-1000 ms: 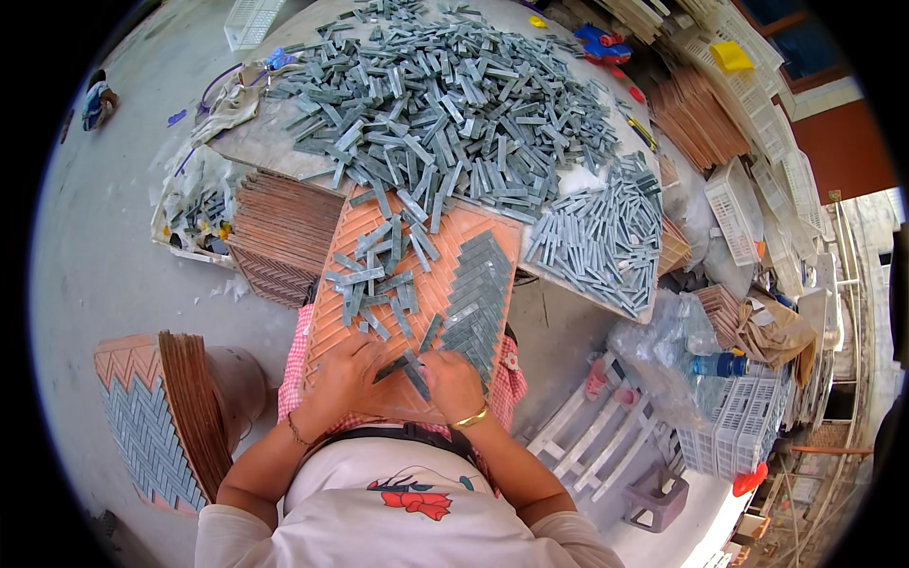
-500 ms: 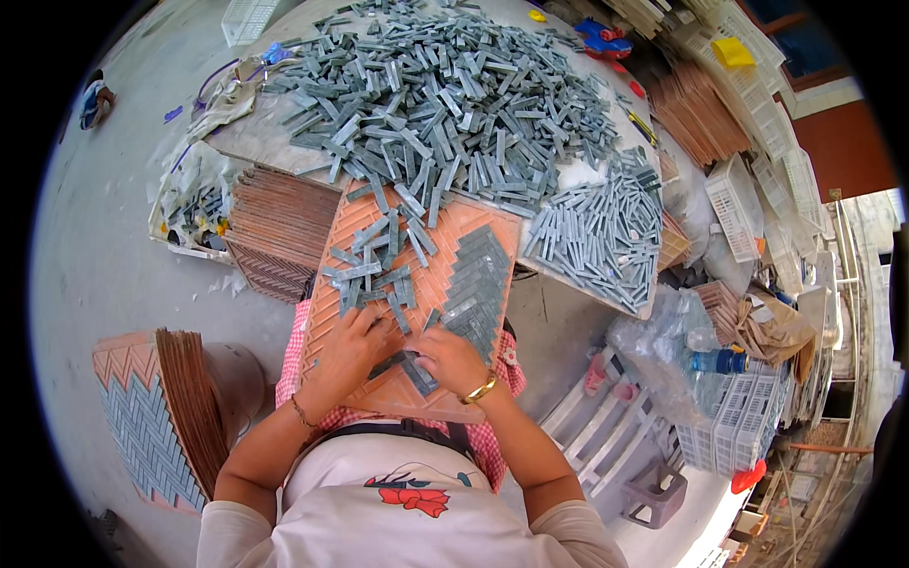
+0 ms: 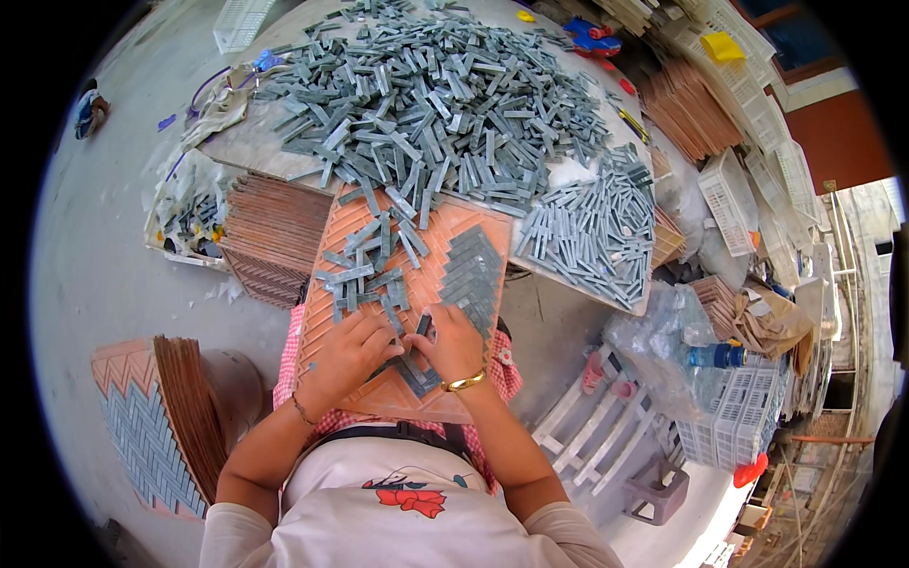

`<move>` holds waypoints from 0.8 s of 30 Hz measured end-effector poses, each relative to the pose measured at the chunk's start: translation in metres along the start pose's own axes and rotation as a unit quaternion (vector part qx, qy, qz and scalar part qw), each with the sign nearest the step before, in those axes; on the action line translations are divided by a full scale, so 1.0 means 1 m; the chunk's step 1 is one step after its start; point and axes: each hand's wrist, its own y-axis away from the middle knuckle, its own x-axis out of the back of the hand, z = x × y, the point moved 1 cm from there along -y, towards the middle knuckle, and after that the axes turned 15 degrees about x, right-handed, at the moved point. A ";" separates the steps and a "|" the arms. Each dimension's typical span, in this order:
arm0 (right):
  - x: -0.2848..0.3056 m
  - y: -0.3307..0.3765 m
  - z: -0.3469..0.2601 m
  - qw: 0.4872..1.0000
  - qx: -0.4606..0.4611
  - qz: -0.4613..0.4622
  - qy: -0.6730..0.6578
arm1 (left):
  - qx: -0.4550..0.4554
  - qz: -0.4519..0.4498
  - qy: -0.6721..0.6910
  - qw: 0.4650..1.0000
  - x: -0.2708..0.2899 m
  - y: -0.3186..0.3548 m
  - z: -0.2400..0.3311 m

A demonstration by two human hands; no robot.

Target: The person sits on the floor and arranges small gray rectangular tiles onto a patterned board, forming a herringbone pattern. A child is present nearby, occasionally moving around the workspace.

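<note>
An orange tray with zigzag grooves (image 3: 490, 220) lies across my lap and against the table. Dark grey-green stone strips in a herringbone pattern (image 3: 473, 270) fill its right side, with more laid strips (image 3: 414, 377) below my hands. Over the tray's left half, loose strips (image 3: 365, 275) are heaped. My right hand (image 3: 453, 348) pinches a short stone strip (image 3: 424, 325) between thumb and fingers. Beside it, my left hand (image 3: 352, 358) rests low over the tray, fingers bent together and thumb close to the right thumb. Whatever those left fingers hold is hidden.
A large pile of stone strips (image 3: 445, 114) covers the table ahead, with thinner strips (image 3: 592, 232) at its right corner. Stacked orange trays stand at the left (image 3: 275, 227) and lower left (image 3: 185, 417). White crates (image 3: 724, 417) and a small stool (image 3: 655, 492) are at right.
My right hand has shifted slightly up and turned, so the strip stands between its thumb and fingers. Both hands have come closer together. The whole view has slid a little.
</note>
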 end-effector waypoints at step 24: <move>-0.004 0.014 -0.003 0.984 -0.044 -0.103 -0.138 | 0.196 -0.043 0.040 0.979 -0.006 0.027 -0.007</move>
